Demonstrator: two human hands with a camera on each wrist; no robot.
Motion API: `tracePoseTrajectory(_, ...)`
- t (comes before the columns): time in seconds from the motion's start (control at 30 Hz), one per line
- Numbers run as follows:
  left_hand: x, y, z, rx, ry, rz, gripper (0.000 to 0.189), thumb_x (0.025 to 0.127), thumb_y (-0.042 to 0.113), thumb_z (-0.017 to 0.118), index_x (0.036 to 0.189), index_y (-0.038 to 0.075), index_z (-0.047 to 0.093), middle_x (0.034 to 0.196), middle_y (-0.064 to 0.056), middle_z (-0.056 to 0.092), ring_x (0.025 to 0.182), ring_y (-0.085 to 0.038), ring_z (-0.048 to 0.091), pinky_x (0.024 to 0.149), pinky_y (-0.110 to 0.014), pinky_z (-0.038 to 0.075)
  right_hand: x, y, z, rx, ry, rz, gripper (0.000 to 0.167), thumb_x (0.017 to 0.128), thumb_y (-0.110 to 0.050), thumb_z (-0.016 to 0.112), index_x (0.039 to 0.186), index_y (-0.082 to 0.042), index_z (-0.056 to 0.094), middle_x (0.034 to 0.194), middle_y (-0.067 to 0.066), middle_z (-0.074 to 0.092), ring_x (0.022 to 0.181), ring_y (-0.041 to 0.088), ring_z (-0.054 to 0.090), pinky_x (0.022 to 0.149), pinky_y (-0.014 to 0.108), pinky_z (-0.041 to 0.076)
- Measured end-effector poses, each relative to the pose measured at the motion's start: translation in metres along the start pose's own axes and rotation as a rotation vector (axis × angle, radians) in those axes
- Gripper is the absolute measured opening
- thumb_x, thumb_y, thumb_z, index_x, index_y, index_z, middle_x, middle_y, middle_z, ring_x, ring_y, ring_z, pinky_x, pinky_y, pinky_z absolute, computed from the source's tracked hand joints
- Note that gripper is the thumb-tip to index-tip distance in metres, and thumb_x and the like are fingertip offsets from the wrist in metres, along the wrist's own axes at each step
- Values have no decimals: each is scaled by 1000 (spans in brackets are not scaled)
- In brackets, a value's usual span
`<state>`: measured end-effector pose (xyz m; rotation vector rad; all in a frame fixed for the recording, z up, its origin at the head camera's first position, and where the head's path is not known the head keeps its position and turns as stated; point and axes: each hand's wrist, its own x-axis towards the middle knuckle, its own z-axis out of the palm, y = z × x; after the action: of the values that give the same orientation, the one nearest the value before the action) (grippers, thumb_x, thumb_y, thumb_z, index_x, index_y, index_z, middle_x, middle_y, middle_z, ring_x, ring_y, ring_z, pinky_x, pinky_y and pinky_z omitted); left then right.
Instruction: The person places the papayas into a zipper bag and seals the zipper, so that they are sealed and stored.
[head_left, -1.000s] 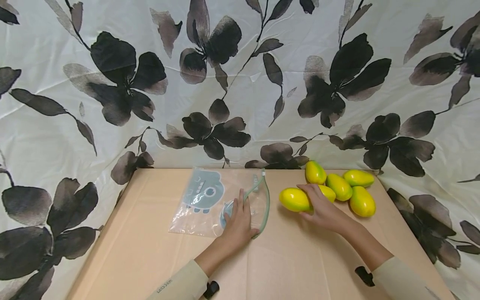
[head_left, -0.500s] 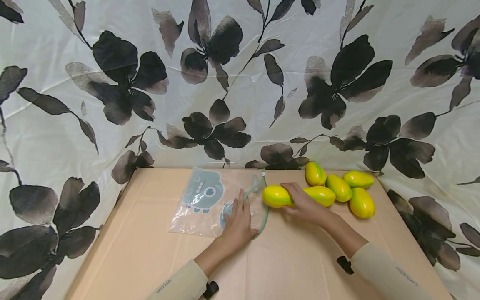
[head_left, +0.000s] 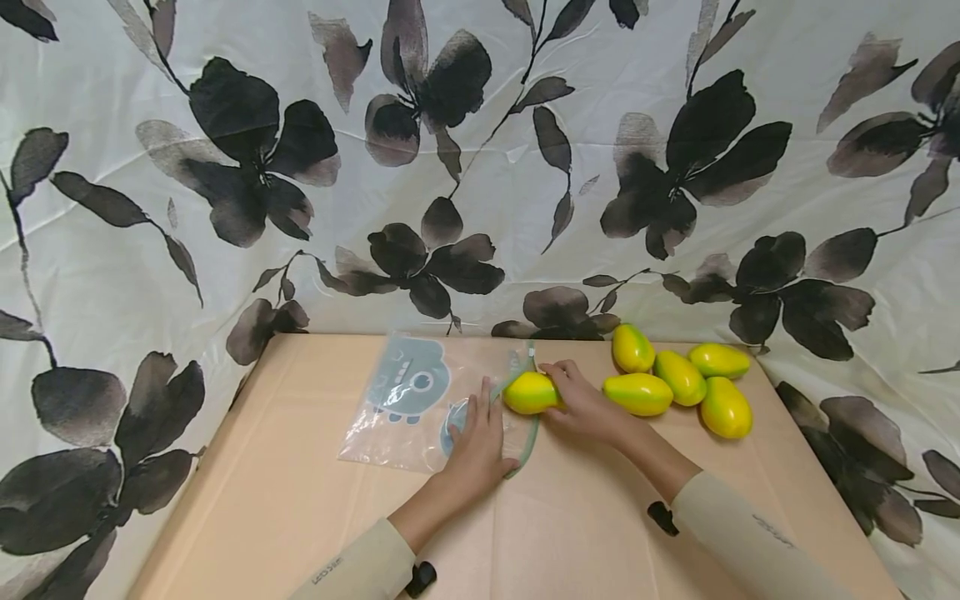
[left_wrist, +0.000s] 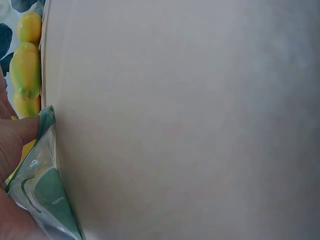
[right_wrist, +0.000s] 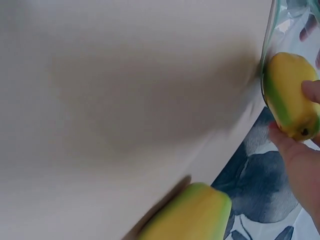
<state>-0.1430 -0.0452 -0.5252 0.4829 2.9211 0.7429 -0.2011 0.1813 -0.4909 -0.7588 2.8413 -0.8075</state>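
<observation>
In head view, counted: six yellow-green mangoes point(head_left: 679, 377), five near four o'clock, one at five; one clear bag point(head_left: 423, 404), seven; left hand point(head_left: 480, 442) plus right hand point(head_left: 581, 404), two total, six and four-to-five; two sleeves point(head_left: 750, 533), seven and four; one tan board point(head_left: 570, 521), six; one floral cloth point(head_left: 540, 183), twelve.

bag point(head_left: 411, 379) on tabletop point(head_left: 300, 517), fruit point(head_left: 528, 392) at mouth, five fruits point(head_left: 680, 377) right
</observation>
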Motion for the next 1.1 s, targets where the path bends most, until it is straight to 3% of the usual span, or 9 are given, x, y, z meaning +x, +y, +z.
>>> tracePoseTrajectory(0.37, -1, 1, -1, 6, 8, 8, 114, 78, 33, 91, 162, -2, 23, 174, -13, -10, 156, -50, 16, 99, -86, 32, 8, -6, 11, -106, 60, 105, 68, 92, -39, 77, 143, -3, 50, 143, 16, 58, 125, 32, 61, 108, 51, 50)
tracePoseTrajectory(0.53, -1, 0, -2, 6, 10, 9, 114, 78, 33, 91, 162, -3, 21, 174, -14, -8, 156, -50, 16, 98, -86, 32, 10, -7, 17, -86, 99, 53, 65, 91, -32, 80, 140, -1, 52, 135, 18, 59, 111, 28, 64, 99, 44, 56)
tracePoseTrajectory(0.67, 0, 0, -2, 14, 22, 21, 114, 78, 32, 92, 161, -3, 23, 174, -16, -7, 155, -52, 16, 97, -87, 32, 12, -7, 19, -42, 100, 17, 59, 92, -17, 78, 144, -3, 52, 127, 15, 54, 95, 18, 61, 87, 33, 57)
tracePoseTrajectory(0.8, 1, 0, -1, 25, 28, 26, 114, 78, 34, 91, 161, -3, 23, 174, -16, -7, 155, -53, 15, 97, -86, 33, 13, -7, 20, -1, 104, 4, 56, 93, -3, 70, 146, -5, 53, 125, 13, 51, 96, 17, 65, 87, 31, 59)
tracePoseTrajectory(0.97, 1, 0, 0, 35, 18, 34, 113, 79, 35, 91, 161, -3, 23, 174, -15, -10, 155, -54, 13, 97, -86, 33, 15, -8, 24, 35, 141, 51, 46, 95, -7, 74, 138, -5, 57, 124, 13, 58, 101, 20, 71, 89, 33, 60)
tracePoseTrajectory(1.1, 0, -1, 0, 33, 10, 40, 115, 78, 35, 91, 162, -3, 23, 174, -14, -11, 155, -54, 13, 96, -87, 32, 19, -9, 28, 7, 173, 94, 43, 93, -15, 78, 130, -5, 59, 116, 13, 61, 97, 20, 67, 87, 36, 60)
